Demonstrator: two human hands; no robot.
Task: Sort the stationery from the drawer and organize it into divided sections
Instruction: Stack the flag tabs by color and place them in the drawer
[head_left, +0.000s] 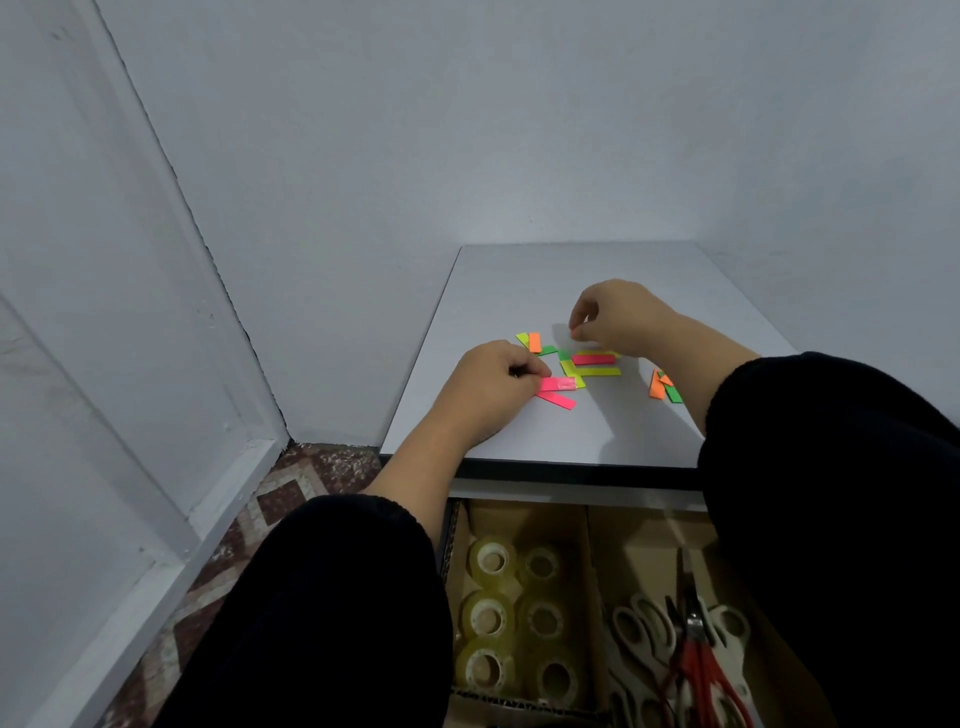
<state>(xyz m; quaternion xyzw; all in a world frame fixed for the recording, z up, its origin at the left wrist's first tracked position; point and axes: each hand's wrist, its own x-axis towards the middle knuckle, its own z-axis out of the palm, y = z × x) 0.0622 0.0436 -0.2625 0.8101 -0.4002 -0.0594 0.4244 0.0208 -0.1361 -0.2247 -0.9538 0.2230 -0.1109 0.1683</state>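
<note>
I am looking down at a white surface (519, 291) set in a corner of pale walls, with both my arms in black sleeves reaching over it. My left hand (488, 382) has its fingers curled, pinching the end of a pink tab (558, 384) that lies flat on the surface. Another pink tab (558, 400) lies just beside it, nearer me. My right hand (615, 317) hovers further back with thumb and forefinger pinched together above the surface; I cannot tell whether anything is between them. Under and near it lies a loose scatter of tabs (589, 364) in yellow, green, pink and orange, some overlapping. A small separate cluster of orange and green tabs (664, 387) lies to the right, beside my right forearm. Below the surface's front edge an open drawer (613, 506) holds cardboard dividers. Its left section holds six rolls of clear tape (514, 618) in two rows. The section to its right holds white-handled scissors (644, 631) and red-handled pliers (696, 660), partly hidden by my right sleeve. Patterned floor tiles (291, 499) show at the left.
</note>
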